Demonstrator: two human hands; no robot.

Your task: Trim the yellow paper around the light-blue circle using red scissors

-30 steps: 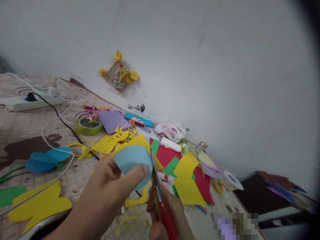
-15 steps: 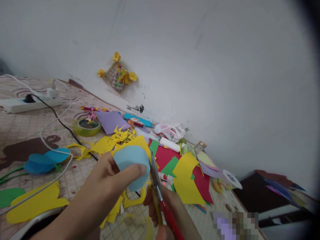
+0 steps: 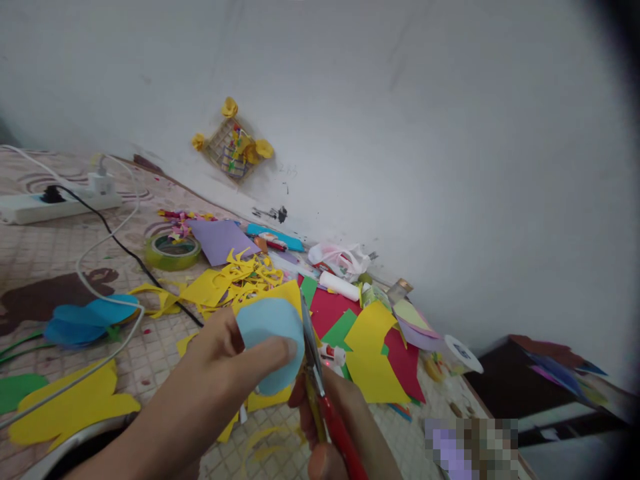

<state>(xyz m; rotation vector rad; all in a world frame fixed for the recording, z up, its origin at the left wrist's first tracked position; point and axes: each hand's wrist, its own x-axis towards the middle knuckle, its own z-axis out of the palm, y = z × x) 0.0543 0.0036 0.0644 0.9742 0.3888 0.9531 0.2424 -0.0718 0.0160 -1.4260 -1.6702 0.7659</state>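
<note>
Between its thumb and fingers my left hand [image 3: 220, 373] pinches a rounded light blue paper piece [image 3: 267, 323] laid on a yellow sheet [image 3: 290, 292]. My right hand [image 3: 345, 413] is closed round the handles of a pair of scissors [image 3: 311, 347], one of them red. The metal blades point up and lie along the right edge of the blue piece and the yellow sheet. Whether the blades are parted is hard to make out. Below the hands, a thin curved yellow offcut [image 3: 265, 443] rests on the tabletop.
Yellow scraps [image 3: 253, 273], a purple sheet [image 3: 220, 241] and a tape roll [image 3: 173, 251] lie behind my hands. Red, green and yellow sheets [image 3: 375, 363] spread to the right. A power strip [image 3: 60, 207] with cables, blue paper petals [image 3: 85, 320] and yellow cut-outs [image 3: 70, 407] are at left.
The blue piece, yellow sheet and my left hand have shifted slightly right and down. The scissors remain along the sheet's right edge. The whole view has moved a little.
</note>
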